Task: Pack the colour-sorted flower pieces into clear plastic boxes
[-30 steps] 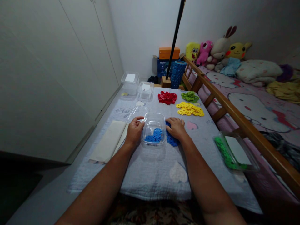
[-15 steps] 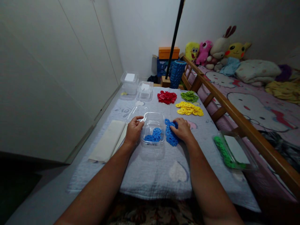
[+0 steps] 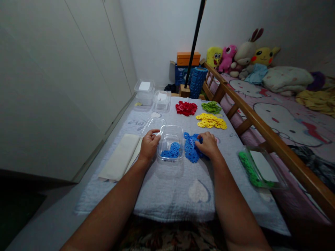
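A clear plastic container (image 3: 170,132) stands in the middle of the table, with several blue snowflake discs (image 3: 174,150) in it. My left hand (image 3: 149,143) grips its left rim between thumb and fingers. Just right of the container lies a pile of blue snowflake discs (image 3: 191,150). Over the right part of that pile is my right hand (image 3: 207,143), its fingers curled and pinched on a blue disc; the hand partly hides the pile. Behind my left hand a clear lid (image 3: 154,122) lies on the cloth.
Farther back sit piles of red (image 3: 186,108), yellow (image 3: 211,121) and light green pieces (image 3: 211,107). Two clear containers (image 3: 144,91) stand at the back left. A folded cream cloth (image 3: 120,157) lies left, a box of green pieces (image 3: 258,169) right. A wooden bed rail (image 3: 251,120) borders the table.
My right hand has shifted slightly right across the blue pile, uncovering more discs, and its fingers have drawn together. My left hand and the container have stayed in place.
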Motion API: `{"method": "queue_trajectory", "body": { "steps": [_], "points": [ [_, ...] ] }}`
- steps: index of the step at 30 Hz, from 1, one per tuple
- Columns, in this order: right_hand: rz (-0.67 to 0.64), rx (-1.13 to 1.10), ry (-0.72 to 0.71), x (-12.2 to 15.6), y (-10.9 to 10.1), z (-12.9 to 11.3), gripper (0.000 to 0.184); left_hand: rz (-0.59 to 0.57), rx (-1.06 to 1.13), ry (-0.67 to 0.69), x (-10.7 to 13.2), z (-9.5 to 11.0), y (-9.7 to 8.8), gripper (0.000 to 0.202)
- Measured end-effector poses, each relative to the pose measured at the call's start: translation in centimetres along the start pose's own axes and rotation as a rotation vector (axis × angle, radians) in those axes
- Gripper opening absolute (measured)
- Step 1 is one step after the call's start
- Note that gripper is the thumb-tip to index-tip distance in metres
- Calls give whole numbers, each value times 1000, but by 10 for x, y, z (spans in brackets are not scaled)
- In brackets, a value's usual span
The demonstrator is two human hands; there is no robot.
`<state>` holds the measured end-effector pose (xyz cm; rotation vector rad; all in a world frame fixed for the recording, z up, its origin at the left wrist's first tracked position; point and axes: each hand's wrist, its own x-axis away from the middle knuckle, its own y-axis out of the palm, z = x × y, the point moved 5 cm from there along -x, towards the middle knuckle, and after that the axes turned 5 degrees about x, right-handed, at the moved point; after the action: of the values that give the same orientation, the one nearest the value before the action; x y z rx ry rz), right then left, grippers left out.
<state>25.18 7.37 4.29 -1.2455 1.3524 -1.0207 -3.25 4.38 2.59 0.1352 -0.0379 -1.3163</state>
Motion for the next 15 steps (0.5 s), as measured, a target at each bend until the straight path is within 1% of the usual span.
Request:
{"method": "queue_trajectory", "body": {
  "steps": [3,7,11,13,15],
  "points": [
    [-13,-61,-27,-3,0,2,19,4,-10,1,0,1,0,35],
    [-46,-197,-75,-7,-2,7,17,4,-13,-1,0,1,0,36],
    [-32,-326,-61,-8,-5,13,14,6,-22,5,0,1,0,35],
    [-26,-442,-48,-8,-6,14,12,4,-20,3,0,0,-1,36],
    [-25,-618,-35,-7,-7,12,14,2,-14,-2,0,-1,-1,36]
  ]
}}
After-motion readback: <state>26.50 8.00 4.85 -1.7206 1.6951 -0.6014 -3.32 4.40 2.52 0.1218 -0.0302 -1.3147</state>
